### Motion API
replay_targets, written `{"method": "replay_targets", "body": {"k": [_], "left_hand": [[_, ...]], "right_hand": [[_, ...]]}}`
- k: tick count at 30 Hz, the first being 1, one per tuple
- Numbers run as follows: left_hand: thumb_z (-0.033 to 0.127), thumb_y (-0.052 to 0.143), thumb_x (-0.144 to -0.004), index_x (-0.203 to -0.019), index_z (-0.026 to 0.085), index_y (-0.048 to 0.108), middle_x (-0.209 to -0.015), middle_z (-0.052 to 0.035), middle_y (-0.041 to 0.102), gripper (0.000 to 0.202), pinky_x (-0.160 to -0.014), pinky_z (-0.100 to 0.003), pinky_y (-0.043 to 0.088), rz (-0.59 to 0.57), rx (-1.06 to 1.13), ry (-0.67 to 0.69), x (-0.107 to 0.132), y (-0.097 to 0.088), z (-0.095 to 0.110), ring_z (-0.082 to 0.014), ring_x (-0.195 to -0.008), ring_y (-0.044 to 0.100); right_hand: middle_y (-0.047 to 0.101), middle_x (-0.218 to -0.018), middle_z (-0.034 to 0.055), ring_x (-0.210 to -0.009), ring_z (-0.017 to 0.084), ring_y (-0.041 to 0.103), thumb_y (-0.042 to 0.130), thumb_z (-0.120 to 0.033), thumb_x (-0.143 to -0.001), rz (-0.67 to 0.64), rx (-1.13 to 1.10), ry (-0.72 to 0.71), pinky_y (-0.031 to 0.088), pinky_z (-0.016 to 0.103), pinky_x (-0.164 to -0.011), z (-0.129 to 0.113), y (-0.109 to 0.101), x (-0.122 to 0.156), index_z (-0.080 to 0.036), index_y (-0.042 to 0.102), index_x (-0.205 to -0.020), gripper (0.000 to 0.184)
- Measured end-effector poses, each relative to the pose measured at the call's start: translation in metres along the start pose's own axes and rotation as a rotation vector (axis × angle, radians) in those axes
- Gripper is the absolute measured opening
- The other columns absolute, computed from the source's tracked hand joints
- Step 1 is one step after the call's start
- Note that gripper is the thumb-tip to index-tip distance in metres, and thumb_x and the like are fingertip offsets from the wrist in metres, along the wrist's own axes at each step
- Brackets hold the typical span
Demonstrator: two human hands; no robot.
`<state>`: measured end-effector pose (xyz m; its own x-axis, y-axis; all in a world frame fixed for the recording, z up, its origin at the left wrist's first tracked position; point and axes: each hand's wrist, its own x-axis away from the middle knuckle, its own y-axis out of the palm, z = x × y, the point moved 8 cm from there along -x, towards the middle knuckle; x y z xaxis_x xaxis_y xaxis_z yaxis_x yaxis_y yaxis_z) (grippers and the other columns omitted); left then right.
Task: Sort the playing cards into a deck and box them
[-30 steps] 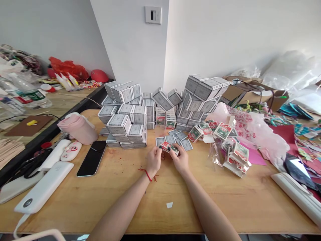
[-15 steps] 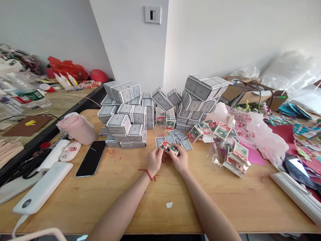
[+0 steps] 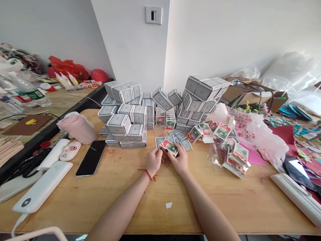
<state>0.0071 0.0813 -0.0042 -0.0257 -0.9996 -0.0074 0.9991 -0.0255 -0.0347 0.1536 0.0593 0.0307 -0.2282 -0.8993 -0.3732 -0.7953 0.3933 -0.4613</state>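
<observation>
A small red, green and white card box [image 3: 169, 147] is pinched between both hands just above the wooden table [image 3: 105, 197]. My left hand [image 3: 153, 161], a red string round its wrist, grips the box's left end. My right hand [image 3: 179, 160] closes on its right end. Loose grey-backed cards [image 3: 186, 145] lie on the table directly behind the box. Behind them rise stacks of grey patterned card boxes [image 3: 125, 117]. More red and green boxes [image 3: 222, 131] lie scattered to the right.
A black phone [image 3: 91, 157], a white power bank [image 3: 41, 190], a pink roll [image 3: 77, 128] and scissors [image 3: 31, 164] sit at the left. Pink plastic bags [image 3: 258, 132], coloured paper and a cardboard box [image 3: 253, 93] crowd the right. A paper scrap [image 3: 169, 205] lies near the front edge.
The box has tipped up slightly between the fingers; both hands stay in the same spot.
</observation>
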Motion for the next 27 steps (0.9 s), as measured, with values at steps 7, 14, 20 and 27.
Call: {"method": "replay_targets", "body": {"k": [7, 14, 20, 27], "left_hand": [[0.028, 0.045, -0.075, -0.052, 0.017, 0.052, -0.047, 0.0002, 0.057, 0.027, -0.044, -0.021, 0.037, 0.033, -0.045, 0.002, -0.001, -0.002, 0.004, -0.0109, -0.041, 0.051], [0.028, 0.044, -0.077, -0.055, 0.017, 0.052, -0.053, 0.0003, 0.058, 0.026, -0.047, -0.021, 0.038, -0.001, -0.050, 0.073, 0.000, 0.000, 0.011, -0.0101, -0.044, 0.050], [0.040, 0.041, -0.082, -0.061, 0.016, 0.055, -0.057, -0.0014, 0.059, 0.035, -0.048, -0.022, 0.038, -0.023, 0.031, 0.058, 0.001, 0.002, 0.006, -0.0103, -0.046, 0.051], [0.049, 0.046, -0.079, -0.063, 0.016, 0.054, -0.057, -0.0004, 0.058, 0.037, -0.045, -0.022, 0.036, -0.007, -0.005, 0.056, 0.001, 0.001, 0.009, -0.0095, -0.043, 0.049]], "right_hand": [[0.056, -0.099, 0.0092, -0.093, 0.023, 0.054, 0.060, -0.038, -0.069, 0.002, -0.020, -0.031, 0.045, 0.036, -0.081, -0.003, 0.001, 0.001, -0.020, 0.053, -0.111, 0.046], [0.061, -0.094, 0.0096, -0.083, 0.021, 0.057, 0.058, -0.042, -0.071, -0.001, -0.064, 0.067, 0.046, 0.033, -0.072, 0.005, -0.001, -0.001, -0.017, 0.059, -0.103, 0.040], [0.063, -0.087, 0.0083, -0.076, 0.020, 0.057, 0.057, -0.042, -0.070, -0.004, -0.078, 0.107, 0.046, 0.030, -0.067, 0.008, 0.000, -0.001, -0.016, 0.062, -0.099, 0.039], [0.064, -0.086, 0.0071, -0.075, 0.019, 0.057, 0.057, -0.042, -0.071, -0.038, -0.128, 0.127, 0.045, 0.029, -0.068, 0.008, 0.003, -0.001, -0.016, 0.063, -0.097, 0.036]]}}
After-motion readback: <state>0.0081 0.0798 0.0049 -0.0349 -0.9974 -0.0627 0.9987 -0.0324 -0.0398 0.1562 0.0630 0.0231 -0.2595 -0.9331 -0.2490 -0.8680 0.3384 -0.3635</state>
